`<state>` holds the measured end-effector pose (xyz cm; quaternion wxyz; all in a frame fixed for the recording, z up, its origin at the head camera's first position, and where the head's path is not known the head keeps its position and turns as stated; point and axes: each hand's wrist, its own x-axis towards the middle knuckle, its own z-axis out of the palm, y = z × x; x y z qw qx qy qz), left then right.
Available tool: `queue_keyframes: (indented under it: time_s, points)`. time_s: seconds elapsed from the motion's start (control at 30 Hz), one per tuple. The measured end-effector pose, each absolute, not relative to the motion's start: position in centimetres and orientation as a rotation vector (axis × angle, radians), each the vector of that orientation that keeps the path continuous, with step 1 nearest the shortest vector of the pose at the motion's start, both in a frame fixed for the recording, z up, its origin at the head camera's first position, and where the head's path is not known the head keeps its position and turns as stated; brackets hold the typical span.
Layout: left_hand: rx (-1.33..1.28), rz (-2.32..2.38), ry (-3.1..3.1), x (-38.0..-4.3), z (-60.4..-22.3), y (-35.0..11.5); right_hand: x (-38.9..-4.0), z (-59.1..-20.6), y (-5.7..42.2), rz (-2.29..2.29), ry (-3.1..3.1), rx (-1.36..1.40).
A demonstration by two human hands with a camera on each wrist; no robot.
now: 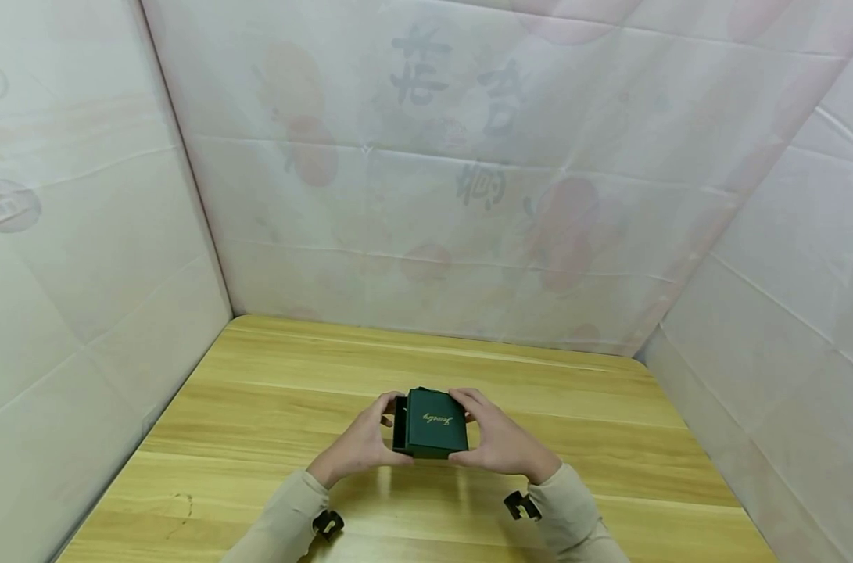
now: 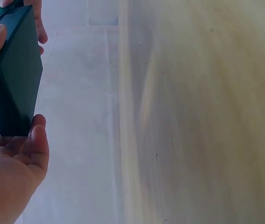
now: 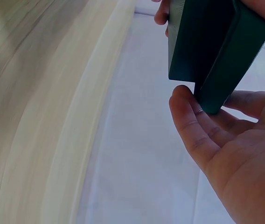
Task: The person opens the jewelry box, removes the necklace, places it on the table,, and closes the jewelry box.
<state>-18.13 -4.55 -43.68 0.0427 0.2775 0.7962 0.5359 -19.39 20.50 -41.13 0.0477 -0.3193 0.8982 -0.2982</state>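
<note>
Both hands hold a dark green jewelry box (image 1: 436, 436) with gold lettering on its top face, in the middle of the head view. A darker part (image 1: 399, 426) sticks out at its left side; whether this is a drawer or a base I cannot tell. My left hand (image 1: 359, 443) grips the left end, thumb at the near side and fingers at the far side. On the opposite end, my right hand (image 1: 502, 442) grips in the same way. The right wrist view shows a gap between two parts of the box (image 3: 237, 56). Its inside is hidden.
A wooden table (image 1: 257, 422) lies beneath the hands. Pale printed cloth (image 1: 426, 211) hangs behind it, with more cloth on the left and right sides. Dark bands (image 1: 522, 506) sit at both wrists over light sleeves.
</note>
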Motion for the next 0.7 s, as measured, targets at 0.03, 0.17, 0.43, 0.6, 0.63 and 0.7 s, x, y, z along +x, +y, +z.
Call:
queue_keyframes:
  time_s: [0.03, 0.17, 0.43, 0.6, 0.63, 0.7]
  points:
    - [0.84, 1.634, 2.439, -18.1, -43.5, -4.5, -19.4, -41.1, 20.5, -0.913, 2.737, -0.978]
    - [0.84, 1.623, 2.457, -17.9, -43.2, -4.5, -19.4, -41.0, 20.7, -0.92, 2.734, -0.979]
    - [0.834, 1.594, 2.5, -18.8, -45.1, -4.5, -19.5, -41.3, 20.9, -0.914, 2.745, -0.966]
    - [0.841, 1.59, 2.524, -19.7, -46.9, -4.4, -19.5, -41.4, 21.1, -0.9, 2.75, -0.972]
    - [0.837, 1.59, 2.525, -19.8, -46.9, -4.4, -19.5, -41.4, 21.1, -0.896, 2.751, -0.971]
    - [0.837, 1.589, 2.53, -19.8, -47.0, -4.5, -19.5, -41.4, 21.2, -0.898, 2.749, -0.97]
